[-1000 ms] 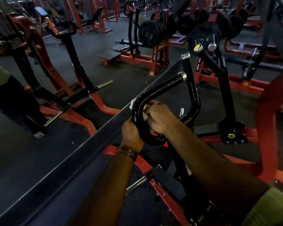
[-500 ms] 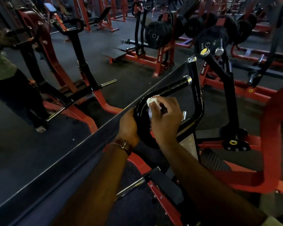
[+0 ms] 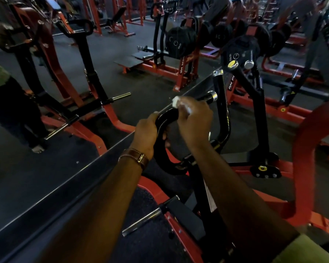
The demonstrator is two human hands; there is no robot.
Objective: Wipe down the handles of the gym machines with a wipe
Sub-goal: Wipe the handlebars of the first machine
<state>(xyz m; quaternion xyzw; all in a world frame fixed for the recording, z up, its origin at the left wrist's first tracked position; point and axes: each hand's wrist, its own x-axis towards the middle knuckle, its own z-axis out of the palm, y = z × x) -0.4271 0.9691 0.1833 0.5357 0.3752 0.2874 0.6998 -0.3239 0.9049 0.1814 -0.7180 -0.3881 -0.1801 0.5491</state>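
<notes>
A black curved machine handle (image 3: 164, 118) with a chrome end cap loops up in front of me, just right of a large wall mirror. My left hand (image 3: 146, 134) grips the handle's left bend, with a brown leather wrist strap below it. Higher up, my right hand (image 3: 195, 121) holds a white wipe (image 3: 176, 101) wrapped over the handle's upper bar, close to the chrome end. Most of the wipe is hidden under my fingers.
The mirror's dark frame (image 3: 65, 188) runs diagonally from bottom left to centre; it reflects the machine and a standing person (image 3: 10, 103). Red and black machine frames (image 3: 302, 160), a weight peg (image 3: 141, 221) and loaded black plates (image 3: 180, 42) surround me.
My right hand has slid the wipe up from the handle's lower bend along the upper bar toward the chrome end. My left hand keeps its grip on the left bend.
</notes>
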